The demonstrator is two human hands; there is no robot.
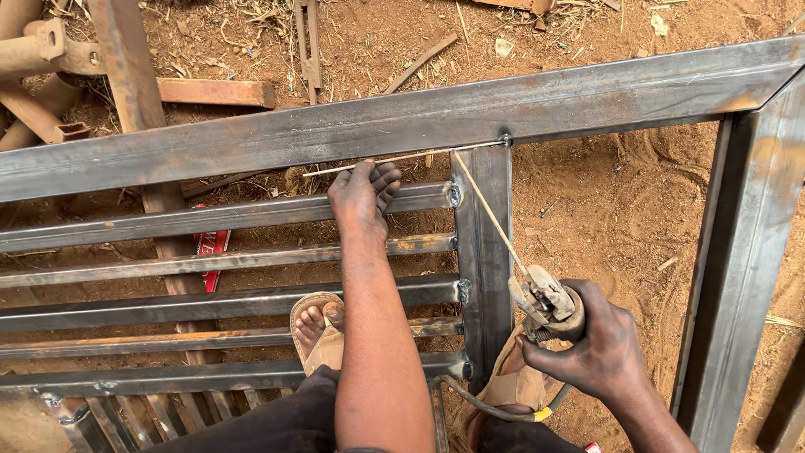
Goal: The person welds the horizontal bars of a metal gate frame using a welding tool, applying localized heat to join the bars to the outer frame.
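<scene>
- Clenched around the electrode holder [547, 304], the right hand [599, 344] kept it low beside the upright bar [484, 252]; a thin welding rod [489, 214] ran from its clamp up toward the joint under the top rail [402, 126].
- Left hand [362, 197] pinched a second thin rod [394, 159], which lay just below that rail; its fingers curled over a horizontal slat [210, 220].
- Black cable [474, 404] trailed from the holder; a sandalled foot [317, 329] rested among the slats; red dirt ground [604, 201] lay beneath the frame.
</scene>
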